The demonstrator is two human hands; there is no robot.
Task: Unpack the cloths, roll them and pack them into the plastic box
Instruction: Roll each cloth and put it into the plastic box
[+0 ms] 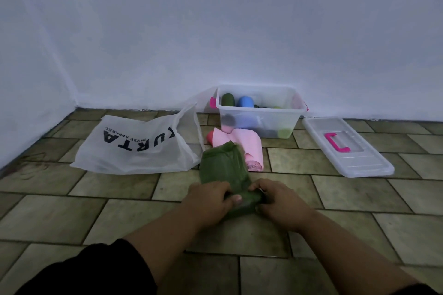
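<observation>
A green cloth [223, 165] lies stretched on the tiled floor, its near end wound into a roll. My left hand [208, 201] and my right hand [279, 201] grip that roll from either side, thumbs and fingers curled round it. Beyond it lies a pink cloth [242, 146], with a red one partly hidden behind. The clear plastic box [261, 112] stands against the wall and holds several rolled cloths, among them a dark green and a blue one.
A white carrier bag [134, 148] with black lettering lies to the left. The box's clear lid [347, 146] with a pink handle lies on the floor at the right. A white wall runs behind and along the left side.
</observation>
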